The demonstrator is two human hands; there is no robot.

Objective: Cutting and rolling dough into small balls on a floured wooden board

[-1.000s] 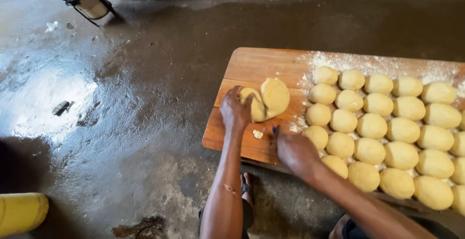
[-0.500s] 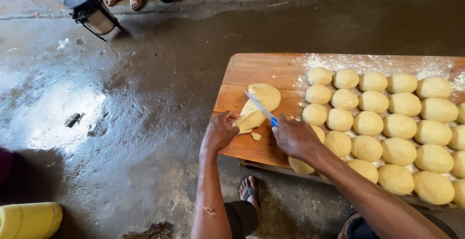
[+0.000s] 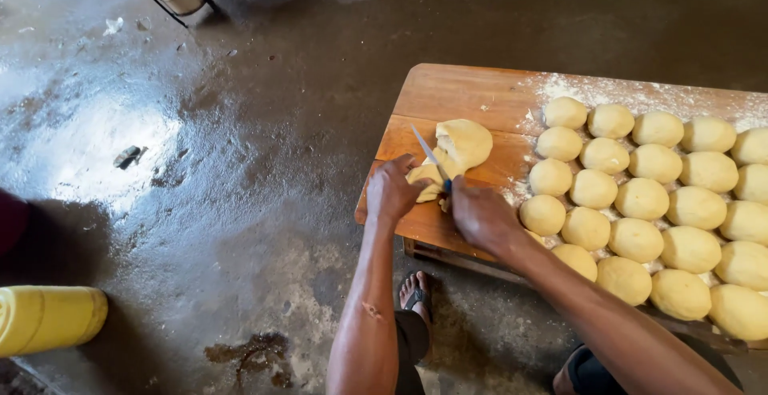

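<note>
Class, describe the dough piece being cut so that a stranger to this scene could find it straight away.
Find the wooden board on the wet floor. Rows of round dough balls fill its right side. The dough lump lies apart on the bare left part, by the knife: larger, irregular and split, not a smooth ball.

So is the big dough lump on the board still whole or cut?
Partly cut: the knife in the right hand runs between the dough lump and a smaller piece.
</note>
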